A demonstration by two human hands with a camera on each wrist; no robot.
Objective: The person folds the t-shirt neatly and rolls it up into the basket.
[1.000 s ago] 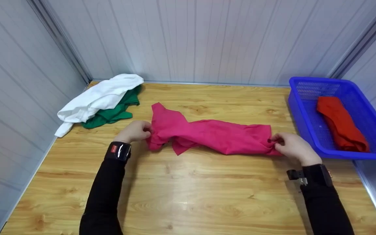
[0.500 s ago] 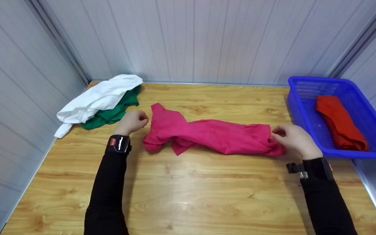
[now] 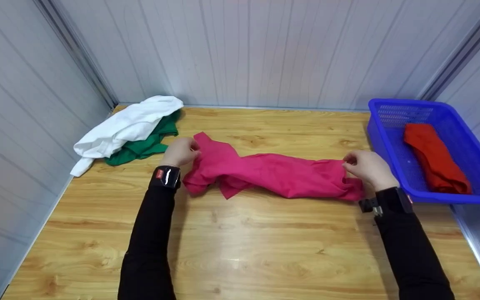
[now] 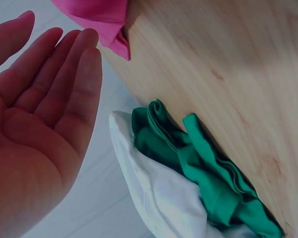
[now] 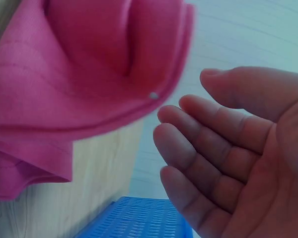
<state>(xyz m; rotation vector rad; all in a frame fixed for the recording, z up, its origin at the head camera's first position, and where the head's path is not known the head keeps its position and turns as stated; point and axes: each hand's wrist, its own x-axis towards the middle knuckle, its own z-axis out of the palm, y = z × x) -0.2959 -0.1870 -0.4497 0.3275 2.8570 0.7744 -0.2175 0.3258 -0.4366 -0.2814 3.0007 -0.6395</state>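
A pink garment (image 3: 269, 173), folded into a long rumpled strip, lies across the middle of the table. At its left end, by the upper corner, is my left hand (image 3: 181, 151). The left wrist view has this hand's palm (image 4: 37, 129) holding nothing, its fingers loosely bent and thumb apart. My right hand (image 3: 369, 167) hovers by the garment's upper right corner. From the right wrist, its fingers (image 5: 203, 168) look relaxed and apart from the pink cloth edge (image 5: 134, 111). Whether either hand's fingertips touch the cloth is hard to tell in the head view.
On the wooden table (image 3: 240, 246), a white garment (image 3: 129, 125) lies over a green garment (image 3: 144, 146) at the back left. A blue basket (image 3: 394, 166) stands at the right with a folded orange-red garment (image 3: 436, 158) inside. Panel walls (image 3: 248, 50) enclose the back and sides.
My left hand let go of the pink garment's lower left part and moved up, then right. My right hand released the right end and moved up along it. The garment stays nearly in place.
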